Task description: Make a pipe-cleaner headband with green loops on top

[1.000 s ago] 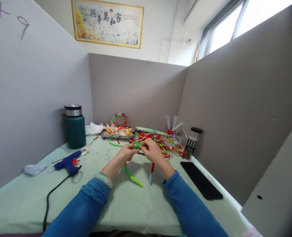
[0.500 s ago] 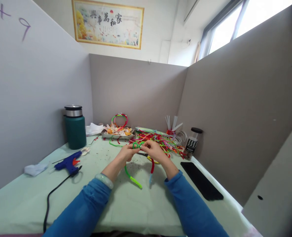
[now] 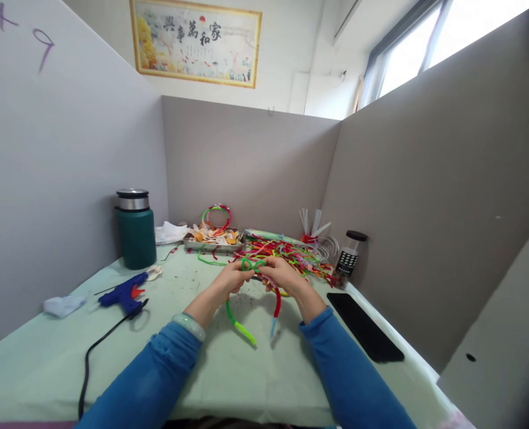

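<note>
Both hands meet over the middle of the table, fingers closed at a green pipe-cleaner bow (image 3: pixel 246 265). My left hand (image 3: pixel 232 279) pinches the bow's left side, and my right hand (image 3: pixel 283 275) pinches its right side. Below them hang the two ends of a headband (image 3: pixel 245 334) wrapped in pipe cleaners, green to lime on the left, red to light blue on the right. Its top is hidden behind my hands. Just past my right hand lie scissors with yellow handles (image 3: pixel 284 293), mostly covered.
Behind my hands are a heap of coloured pipe cleaners (image 3: pixel 291 253) and a metal tray (image 3: pixel 215 248) of small pieces with another wrapped headband (image 3: pixel 229 220) on it. Left are a green flask (image 3: pixel 137 238) and a blue glue gun (image 3: pixel 124 296); right, a jar (image 3: pixel 348 262) and a black slab (image 3: pixel 365 328).
My fingers have shifted slightly on the bow, and more of its loops show between them. The headband's hanging ends have swung a little lower.
</note>
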Demonstrator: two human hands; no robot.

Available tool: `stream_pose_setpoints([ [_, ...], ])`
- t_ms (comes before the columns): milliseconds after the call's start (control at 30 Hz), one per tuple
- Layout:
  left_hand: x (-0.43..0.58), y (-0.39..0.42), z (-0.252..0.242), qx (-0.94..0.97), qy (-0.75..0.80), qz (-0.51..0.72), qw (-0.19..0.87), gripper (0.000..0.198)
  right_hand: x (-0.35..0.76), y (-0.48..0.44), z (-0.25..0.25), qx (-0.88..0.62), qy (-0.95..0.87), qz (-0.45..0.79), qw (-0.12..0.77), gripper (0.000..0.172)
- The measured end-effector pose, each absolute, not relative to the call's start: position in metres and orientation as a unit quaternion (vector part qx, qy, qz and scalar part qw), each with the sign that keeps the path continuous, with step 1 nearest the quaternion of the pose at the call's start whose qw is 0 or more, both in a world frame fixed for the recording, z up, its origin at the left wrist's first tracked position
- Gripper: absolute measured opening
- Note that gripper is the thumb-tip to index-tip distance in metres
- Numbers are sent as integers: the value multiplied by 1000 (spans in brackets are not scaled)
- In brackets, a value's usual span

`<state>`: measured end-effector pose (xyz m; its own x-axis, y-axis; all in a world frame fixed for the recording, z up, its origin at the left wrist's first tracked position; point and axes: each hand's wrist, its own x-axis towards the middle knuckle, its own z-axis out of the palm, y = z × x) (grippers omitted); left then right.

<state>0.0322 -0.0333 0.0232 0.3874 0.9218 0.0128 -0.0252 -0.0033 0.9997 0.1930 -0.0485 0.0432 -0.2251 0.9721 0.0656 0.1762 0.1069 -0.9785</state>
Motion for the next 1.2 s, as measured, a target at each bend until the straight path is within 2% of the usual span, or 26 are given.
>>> stream_pose_setpoints([
  [500,32,-34,22,616,381,386,572,33,197,-49,42,-458,-638,493,373,14],
  [700,33,-36,24,616,390,385,565,33,196,-50,44,-440,-650,491,378,10],
  [967,33,-33,23,602,445,403,526,44,201,-49,43,-400,-657,525,364,9],
  [1200,33,-28,19,602,445,408,523,36,196,-53,47,-408,-652,523,368,9],
])
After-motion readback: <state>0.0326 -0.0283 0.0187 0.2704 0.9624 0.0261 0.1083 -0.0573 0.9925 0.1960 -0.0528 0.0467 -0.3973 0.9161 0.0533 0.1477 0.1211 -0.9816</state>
